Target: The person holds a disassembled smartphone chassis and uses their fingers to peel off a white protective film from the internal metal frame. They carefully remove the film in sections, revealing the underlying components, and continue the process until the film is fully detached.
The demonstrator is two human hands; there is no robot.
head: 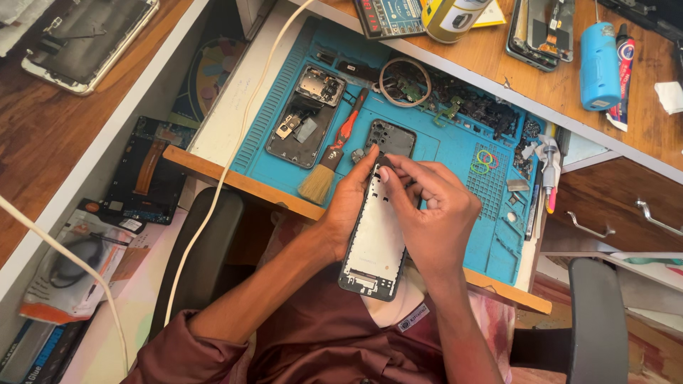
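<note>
Phone frame (376, 227), stripped and back-up, sits over the lap at the bench edge: left hand (350, 203) wraps its left edge, right hand (434, 213) has fingertips pinched shut at the top near the camera cutout, on what I cannot tell. Looks light, thin, flex-prone; best held by the side rails. Beyond on the blue mat (455, 192): brush (329, 165), second opened phone (306, 117).
</note>
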